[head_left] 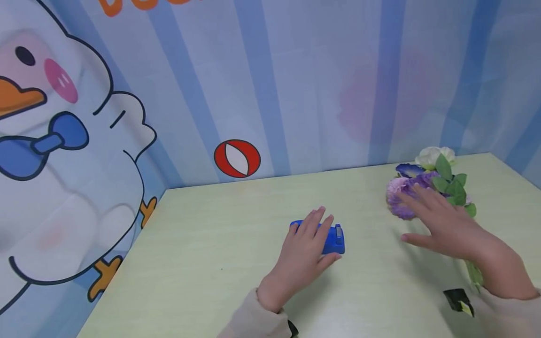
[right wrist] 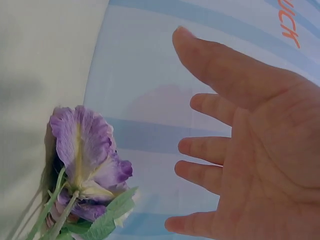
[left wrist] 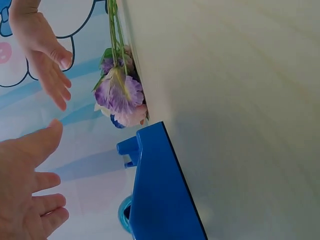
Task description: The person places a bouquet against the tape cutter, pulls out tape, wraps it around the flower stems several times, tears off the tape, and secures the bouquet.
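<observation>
A blue tape dispenser (head_left: 335,240) sits near the middle of the table, a roll of light blue tape (left wrist: 125,214) showing in it in the left wrist view. Above it hovers my left hand (head_left: 302,253), fingers spread and holding nothing; in the head view it covers much of the dispenser. On the right lies a bunch of flowers (head_left: 399,197) in purple, pink and white with green leaves and stems. My right hand (head_left: 450,225) is held over the bunch with its fingers extended, hiding part of the stems. In the right wrist view its palm is bare beside a purple bloom (right wrist: 82,150).
The pale wooden table (head_left: 190,244) backs onto a blue striped cloth (head_left: 313,94) with a printed duck (head_left: 63,202) and a red-and-white ball. A dark strap piece (head_left: 458,300) shows at the right sleeve.
</observation>
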`<control>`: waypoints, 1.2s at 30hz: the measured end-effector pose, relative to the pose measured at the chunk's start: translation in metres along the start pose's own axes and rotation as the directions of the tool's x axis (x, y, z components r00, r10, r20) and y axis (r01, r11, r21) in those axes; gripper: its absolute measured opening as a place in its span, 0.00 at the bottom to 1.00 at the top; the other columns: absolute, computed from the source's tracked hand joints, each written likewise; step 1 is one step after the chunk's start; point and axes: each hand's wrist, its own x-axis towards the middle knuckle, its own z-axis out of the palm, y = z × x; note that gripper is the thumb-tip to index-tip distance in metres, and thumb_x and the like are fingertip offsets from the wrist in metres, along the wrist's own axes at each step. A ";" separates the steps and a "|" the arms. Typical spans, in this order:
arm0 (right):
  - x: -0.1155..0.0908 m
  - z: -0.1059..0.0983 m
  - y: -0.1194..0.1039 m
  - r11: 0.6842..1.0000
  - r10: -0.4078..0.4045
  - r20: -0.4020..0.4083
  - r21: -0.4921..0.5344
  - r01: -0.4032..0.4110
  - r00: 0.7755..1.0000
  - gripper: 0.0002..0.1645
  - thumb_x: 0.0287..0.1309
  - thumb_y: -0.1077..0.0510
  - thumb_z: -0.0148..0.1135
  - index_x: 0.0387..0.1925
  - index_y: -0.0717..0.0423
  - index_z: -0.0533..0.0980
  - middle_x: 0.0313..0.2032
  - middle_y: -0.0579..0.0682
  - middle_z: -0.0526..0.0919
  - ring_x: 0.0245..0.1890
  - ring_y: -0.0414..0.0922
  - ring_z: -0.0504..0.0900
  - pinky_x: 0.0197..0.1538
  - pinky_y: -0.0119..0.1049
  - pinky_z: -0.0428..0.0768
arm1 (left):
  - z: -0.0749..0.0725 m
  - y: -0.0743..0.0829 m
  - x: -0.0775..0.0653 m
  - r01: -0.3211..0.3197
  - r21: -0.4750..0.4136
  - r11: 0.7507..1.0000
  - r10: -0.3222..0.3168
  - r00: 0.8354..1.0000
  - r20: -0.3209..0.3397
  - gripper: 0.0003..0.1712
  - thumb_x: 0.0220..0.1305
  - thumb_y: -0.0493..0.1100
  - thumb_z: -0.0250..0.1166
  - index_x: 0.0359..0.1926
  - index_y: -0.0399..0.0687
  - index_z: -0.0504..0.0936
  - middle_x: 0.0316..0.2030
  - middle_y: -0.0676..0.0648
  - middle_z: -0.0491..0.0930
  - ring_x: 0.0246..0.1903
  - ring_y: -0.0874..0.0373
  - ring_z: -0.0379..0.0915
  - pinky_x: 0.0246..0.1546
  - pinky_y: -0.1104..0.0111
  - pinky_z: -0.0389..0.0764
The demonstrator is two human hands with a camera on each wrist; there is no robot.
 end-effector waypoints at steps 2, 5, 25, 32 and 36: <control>0.000 -0.002 0.003 1.000 0.003 -0.004 -0.022 -0.003 1.000 0.56 0.55 0.42 0.63 0.72 0.53 0.41 0.69 0.69 0.38 0.65 0.71 0.39 0.46 0.80 0.46 | 0.002 0.001 0.001 -0.006 -0.015 1.000 0.006 1.000 -0.001 0.40 0.62 0.60 0.58 0.69 0.48 0.58 0.70 0.45 0.52 0.68 0.52 0.49 0.59 0.49 0.64; 0.000 -0.005 0.007 0.999 0.006 -0.005 -0.045 -0.007 1.000 0.56 0.55 0.42 0.62 0.72 0.54 0.41 0.68 0.70 0.39 0.65 0.72 0.41 0.46 0.80 0.47 | 0.005 0.003 0.002 -0.024 -0.015 1.000 0.024 1.000 0.003 0.39 0.63 0.60 0.58 0.69 0.48 0.58 0.69 0.45 0.53 0.68 0.53 0.49 0.58 0.50 0.65; -0.010 -0.023 0.035 0.947 0.307 -0.135 -0.056 -0.316 0.942 0.45 0.59 0.51 0.61 0.59 0.84 0.53 0.51 0.85 0.54 0.49 0.78 0.57 0.45 0.69 0.63 | 0.009 0.018 0.004 -0.061 -0.126 0.990 0.078 0.988 0.133 0.39 0.64 0.60 0.56 0.69 0.48 0.57 0.69 0.46 0.54 0.66 0.54 0.54 0.58 0.57 0.67; -0.012 -0.025 0.039 0.939 0.337 -0.123 -0.030 -0.342 0.934 0.46 0.59 0.51 0.60 0.58 0.86 0.52 0.50 0.85 0.54 0.50 0.78 0.55 0.48 0.71 0.60 | 0.012 0.024 0.009 -0.090 -0.095 0.991 0.102 0.985 0.136 0.39 0.64 0.61 0.55 0.69 0.49 0.58 0.69 0.46 0.55 0.66 0.54 0.53 0.58 0.58 0.68; -0.014 -0.026 0.045 0.926 0.374 -0.096 -0.017 -0.377 0.923 0.46 0.59 0.51 0.59 0.57 0.87 0.53 0.50 0.86 0.55 0.49 0.78 0.56 0.46 0.70 0.63 | 0.015 0.030 0.014 -0.110 -0.078 0.991 0.121 0.983 0.140 0.39 0.64 0.62 0.53 0.69 0.50 0.58 0.69 0.47 0.54 0.66 0.55 0.53 0.57 0.59 0.68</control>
